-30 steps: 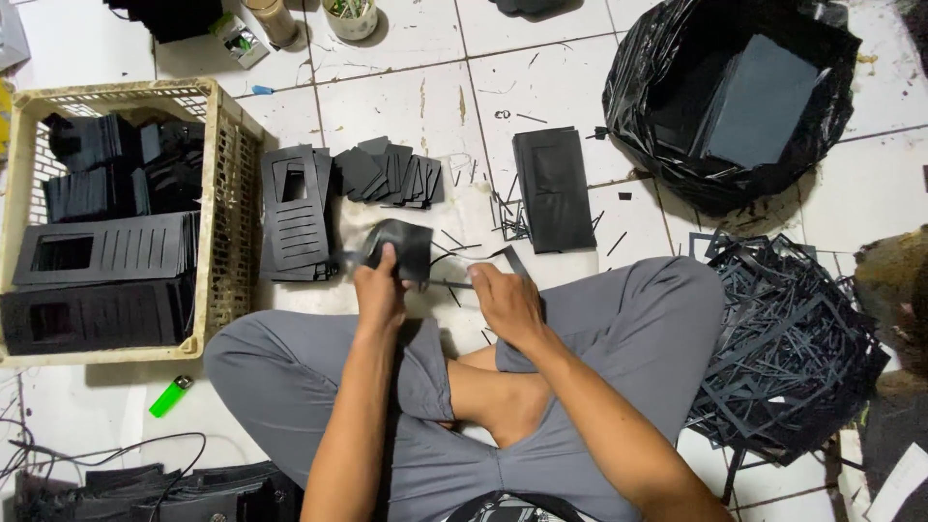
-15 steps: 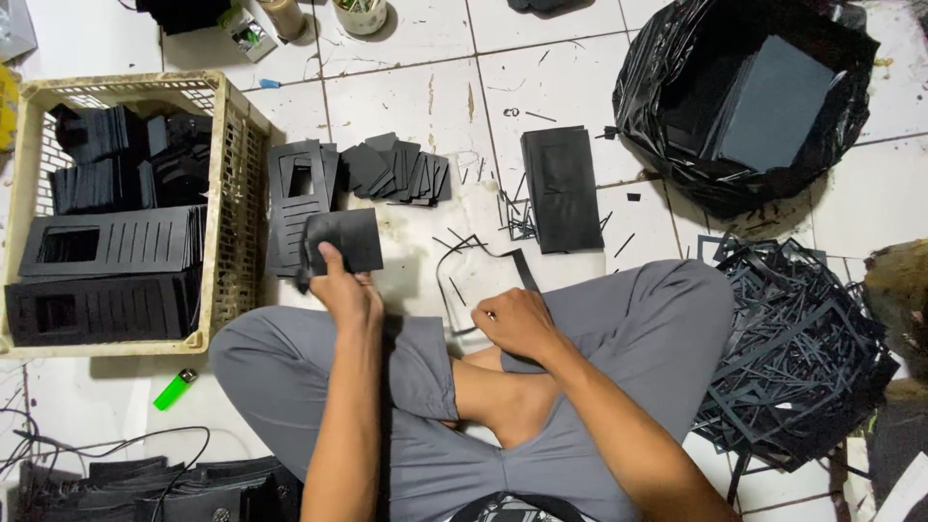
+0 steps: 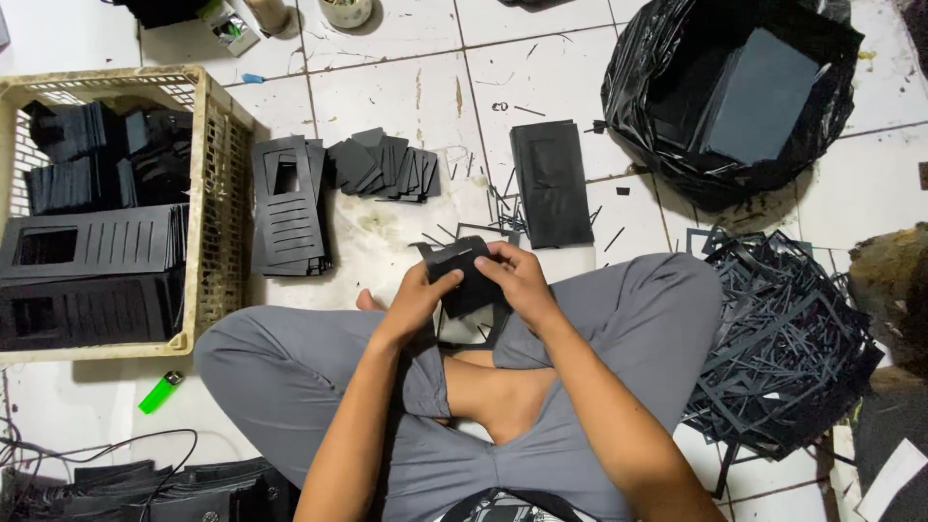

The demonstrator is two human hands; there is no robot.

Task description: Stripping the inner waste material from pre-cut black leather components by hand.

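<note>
While gripped, black card piece (image 3: 466,280) sits between both hands' fingers (image 3: 503,266).

A flat black die-cut cardboard piece (image 3: 471,280), roughly rectangular with a small tab sticking out at its upper left corner, is held up off the white tiled floor (image 3: 406,87), just in front of the crossed grey-trousered legs. It tilts slightly, its matte face turned upward, and a thin black strip frame hangs from its lower edge.
</note>
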